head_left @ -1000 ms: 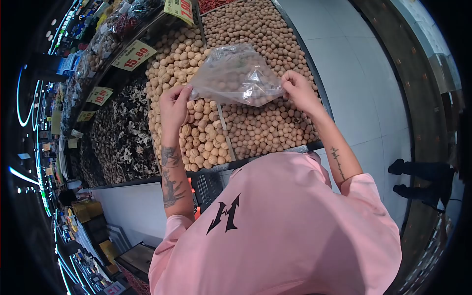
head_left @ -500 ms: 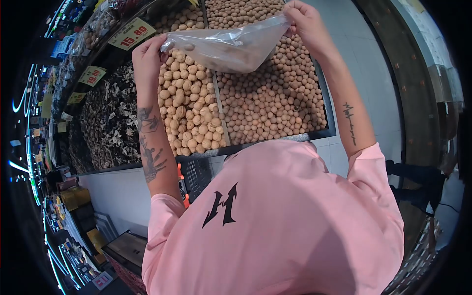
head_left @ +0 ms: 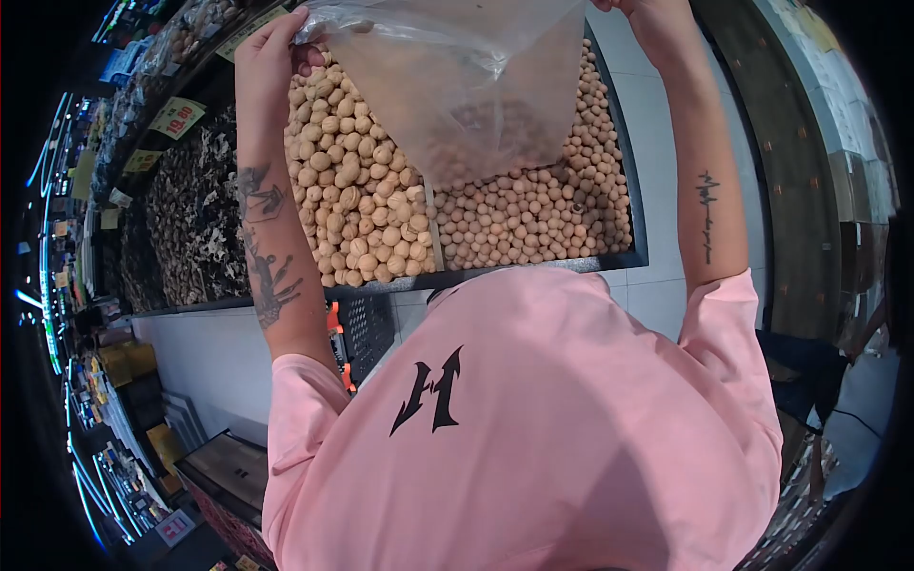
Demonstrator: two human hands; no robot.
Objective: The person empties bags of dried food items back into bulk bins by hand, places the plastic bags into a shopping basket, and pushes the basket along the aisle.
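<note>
A clear plastic bag hangs stretched between my two hands, above the bins. My left hand is closed on the bag's upper left corner. At the top edge of the view, my right hand grips the other upper corner, with part of the hand cut off. Under the bag's left side lie walnuts in one compartment. Smaller round brown nuts fill the compartment to the right, partly seen through the plastic.
Dark dried fungus lies in a bin on the left, beneath a price sign. A black perforated basket stands below the bin's front edge. At the far right is part of another person.
Both hands have moved up and farther apart. The bag is spread wider and now hangs lower over the nuts.
</note>
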